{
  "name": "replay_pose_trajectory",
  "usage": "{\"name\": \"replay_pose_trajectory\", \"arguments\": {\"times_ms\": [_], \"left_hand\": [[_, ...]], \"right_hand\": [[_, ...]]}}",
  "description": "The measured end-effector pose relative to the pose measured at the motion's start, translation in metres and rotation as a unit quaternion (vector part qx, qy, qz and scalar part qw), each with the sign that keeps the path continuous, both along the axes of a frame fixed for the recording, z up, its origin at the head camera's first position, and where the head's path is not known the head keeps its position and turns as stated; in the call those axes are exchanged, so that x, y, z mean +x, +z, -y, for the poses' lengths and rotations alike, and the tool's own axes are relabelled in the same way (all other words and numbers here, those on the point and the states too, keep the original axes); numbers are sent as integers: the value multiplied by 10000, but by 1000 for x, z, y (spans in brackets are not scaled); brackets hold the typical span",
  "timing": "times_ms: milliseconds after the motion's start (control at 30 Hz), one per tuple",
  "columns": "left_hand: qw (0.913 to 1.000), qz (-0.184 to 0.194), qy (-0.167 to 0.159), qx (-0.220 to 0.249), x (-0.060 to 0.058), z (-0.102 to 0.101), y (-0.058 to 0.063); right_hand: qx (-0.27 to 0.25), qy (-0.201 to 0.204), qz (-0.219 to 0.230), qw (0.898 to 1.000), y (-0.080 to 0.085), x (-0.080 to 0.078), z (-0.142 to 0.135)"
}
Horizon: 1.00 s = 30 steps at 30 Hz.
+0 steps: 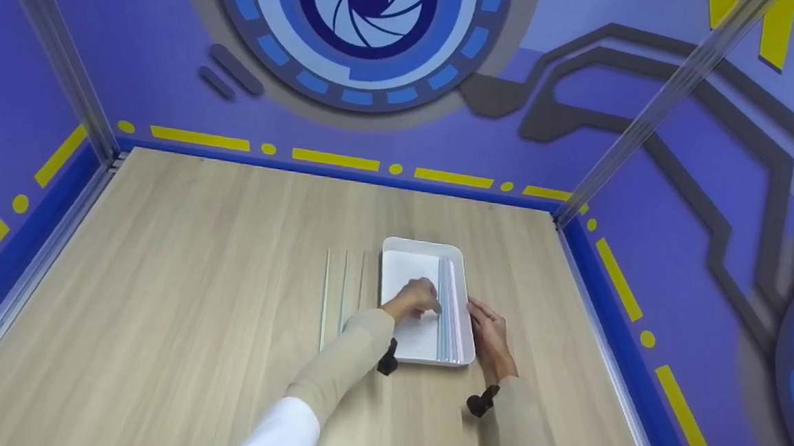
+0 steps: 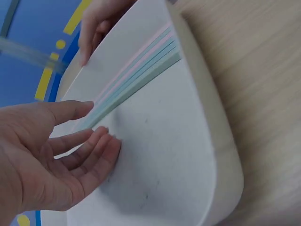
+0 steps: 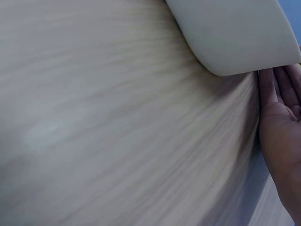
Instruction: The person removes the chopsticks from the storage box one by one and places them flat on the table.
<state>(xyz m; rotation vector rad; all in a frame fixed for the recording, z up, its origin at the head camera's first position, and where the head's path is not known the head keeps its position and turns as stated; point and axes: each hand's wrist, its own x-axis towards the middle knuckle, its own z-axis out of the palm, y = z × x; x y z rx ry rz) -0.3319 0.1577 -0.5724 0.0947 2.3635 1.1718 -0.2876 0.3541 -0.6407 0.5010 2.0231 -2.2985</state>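
Along the left side, a violet-blue wall panel point(image 1: 26, 90) with yellow dashes bordered a pale wood-grain table point(image 1: 194, 273). Nearer the middle of that table, three thin straight strips lay apart and roughly parallel: first a pale green strip point(image 1: 326, 294), next a blue strip point(image 1: 345, 282), then a thin brownish-pink strip point(image 1: 363, 276) just beside the tray, the lower parts of the last two hidden by a beige sleeve point(image 1: 344, 358). From that sleeve the left hand point(image 1: 414, 298) reached over the left wall of a white rectangular tray with rounded corners point(image 1: 408, 268). Its thumb stood apart from its loosely bent fingers, with nothing visible between them; the tips were close to the bundle, though whether they touched it I could not tell. Inside the tray, along its right wall, lay that bundle of slim pale green, blue and pink strips point(image 1: 448, 316), side by side and lengthwise. Right of the tray, the right hand point(image 1: 491, 332) was at the outside of the right wall, its fingers extended and close together, clamped on nothing that showed. Farther right rose another violet-blue wall panel point(image 1: 697, 269) with brown line shapes
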Motion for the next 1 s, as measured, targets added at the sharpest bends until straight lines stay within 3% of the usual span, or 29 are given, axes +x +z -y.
{"name": "replay_pose_trajectory", "arguments": {"times_ms": [100,200,333,533,833,1000], "left_hand": [[9980,-317,-155,-515,2,-8,0],[9961,-488,-93,-735,-1,-14,-5],[9954,-598,-13,-742,-5,-15,-14],[9936,-885,113,-697,-3,-13,-18],[9929,-847,314,-769,-1,-22,-23],[9869,-1192,442,-991,-1,-21,-26]], "right_hand": [[-19,5,52,10000,3,0,-1],[-42,40,113,9999,5,-1,0],[-126,57,80,9999,6,-1,1],[-114,80,70,9999,6,-1,2],[-71,95,62,9999,1,1,2],[-96,24,-31,9999,0,2,3]]}}
